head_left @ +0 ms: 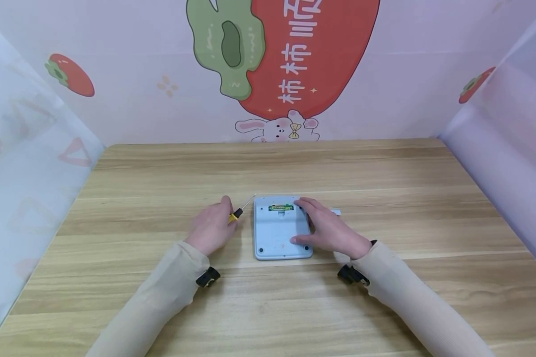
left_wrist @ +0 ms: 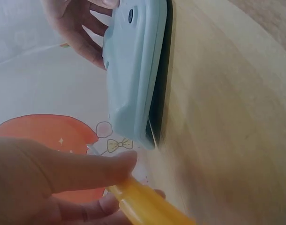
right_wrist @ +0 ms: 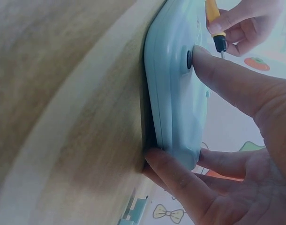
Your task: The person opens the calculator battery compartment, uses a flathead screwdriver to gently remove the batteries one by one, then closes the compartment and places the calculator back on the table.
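Midway between the left and right edges of the table [head_left: 259, 312], whose smooth wood-grain surface has a satin look, the pale blue device [head_left: 277, 230] appears to be smooth, hard plastic with a soft sheen and dark, rubber-like feet [head_left: 261, 250]. On its side toward the left edge, the screwdriver [head_left: 238, 213] pairs a glossy yellow plastic handle with a black collar and bright metal shaft. The beige sleeves [head_left: 161, 292] look like matt cloth, and the printed backdrop [head_left: 138, 109] beyond the far edge is smooth sheeting, whether cloth or paper cannot be told.
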A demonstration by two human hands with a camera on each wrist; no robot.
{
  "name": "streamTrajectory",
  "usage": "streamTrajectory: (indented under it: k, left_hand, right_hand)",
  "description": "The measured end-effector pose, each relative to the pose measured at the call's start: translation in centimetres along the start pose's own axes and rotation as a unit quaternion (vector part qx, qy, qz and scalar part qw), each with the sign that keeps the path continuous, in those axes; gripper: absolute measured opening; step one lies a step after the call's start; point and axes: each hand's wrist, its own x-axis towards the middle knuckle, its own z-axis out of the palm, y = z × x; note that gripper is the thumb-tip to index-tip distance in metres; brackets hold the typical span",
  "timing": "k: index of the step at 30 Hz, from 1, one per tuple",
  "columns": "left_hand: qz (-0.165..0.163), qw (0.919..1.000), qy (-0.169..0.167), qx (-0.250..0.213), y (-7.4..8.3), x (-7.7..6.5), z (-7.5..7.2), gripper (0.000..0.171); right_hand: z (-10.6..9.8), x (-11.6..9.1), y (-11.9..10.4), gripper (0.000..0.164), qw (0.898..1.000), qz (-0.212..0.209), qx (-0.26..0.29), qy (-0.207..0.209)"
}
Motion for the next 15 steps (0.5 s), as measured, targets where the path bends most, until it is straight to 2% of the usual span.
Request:
streamTrajectory:
  k: [15]
  left_hand:
    - [0.006,0.9997,0.021,-0.012,0.71,-0.17,-0.24,0.021]
  right_hand:
    - [-0.02,-0.02,0.05,0.084,1.0,-0.001,0.002,-0.002]
